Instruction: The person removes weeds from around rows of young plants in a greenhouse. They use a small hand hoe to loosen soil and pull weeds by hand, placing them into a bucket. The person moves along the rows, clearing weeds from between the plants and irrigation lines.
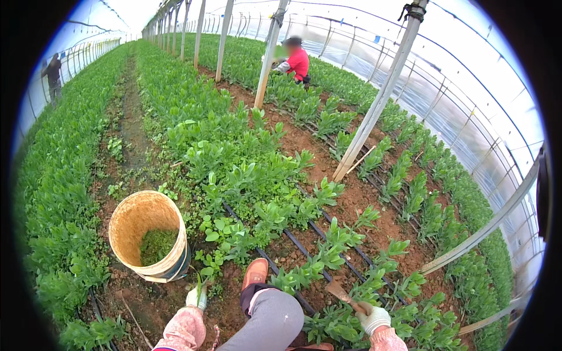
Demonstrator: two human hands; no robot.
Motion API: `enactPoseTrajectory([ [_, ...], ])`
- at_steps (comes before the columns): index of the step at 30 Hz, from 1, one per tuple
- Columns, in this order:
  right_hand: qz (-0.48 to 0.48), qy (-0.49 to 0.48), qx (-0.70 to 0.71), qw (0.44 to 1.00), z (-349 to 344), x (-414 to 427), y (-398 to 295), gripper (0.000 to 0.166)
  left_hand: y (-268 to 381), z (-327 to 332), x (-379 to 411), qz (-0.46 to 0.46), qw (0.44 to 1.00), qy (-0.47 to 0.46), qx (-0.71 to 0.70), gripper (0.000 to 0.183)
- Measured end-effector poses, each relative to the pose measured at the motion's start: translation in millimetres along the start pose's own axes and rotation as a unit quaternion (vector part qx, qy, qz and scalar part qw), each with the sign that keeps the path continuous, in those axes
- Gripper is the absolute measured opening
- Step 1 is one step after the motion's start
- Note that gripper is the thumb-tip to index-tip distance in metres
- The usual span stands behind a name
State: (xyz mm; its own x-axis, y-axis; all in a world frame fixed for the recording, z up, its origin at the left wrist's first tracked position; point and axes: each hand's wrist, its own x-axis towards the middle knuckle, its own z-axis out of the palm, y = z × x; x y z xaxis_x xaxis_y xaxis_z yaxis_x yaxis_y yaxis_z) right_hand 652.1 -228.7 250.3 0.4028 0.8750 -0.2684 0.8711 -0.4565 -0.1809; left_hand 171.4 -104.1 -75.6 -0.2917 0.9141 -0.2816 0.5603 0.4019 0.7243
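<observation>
Gloved in white, my left hand (196, 298) is closed around a pulled weed (199, 283) with narrow green leaves, just below a bucket. That bucket (171, 270) is pale and dirt-stained, with a heap of pulled weeds (158, 245) at its bottom. My right hand (372, 316), also gloved, grips the handle of a small hand hoe (340, 289) with a rusty flat blade. The blade is held over the planted bed, close to leafy crop plants (327, 254). Between my hands are my bent knee and a brown shoe (255, 273).
Black drip lines (297, 242) run through the bed. Metal greenhouse posts (373, 105) stand along the rows, with a thin stick (361, 159) by one. A person in red (298, 62) crouches among plants; another person (53, 79) stands far left. Dense weeds (219, 228) grow beside the bucket.
</observation>
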Motion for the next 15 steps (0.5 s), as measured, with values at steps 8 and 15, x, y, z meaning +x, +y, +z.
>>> enactPoseTrajectory([
  [8, -0.004, -0.024, -0.005, 1.0, 10.7, -50.9, 10.6, 0.044, -79.0, -26.4, -31.6, -0.102, 0.914, 0.022, -0.392, 0.021],
  [15, -0.035, -0.005, 0.105, 0.994, 22.5, -31.4, 17.8, 0.042, 33.1, -62.4, -51.9, -0.215, 0.734, -0.042, -0.643, 0.029],
])
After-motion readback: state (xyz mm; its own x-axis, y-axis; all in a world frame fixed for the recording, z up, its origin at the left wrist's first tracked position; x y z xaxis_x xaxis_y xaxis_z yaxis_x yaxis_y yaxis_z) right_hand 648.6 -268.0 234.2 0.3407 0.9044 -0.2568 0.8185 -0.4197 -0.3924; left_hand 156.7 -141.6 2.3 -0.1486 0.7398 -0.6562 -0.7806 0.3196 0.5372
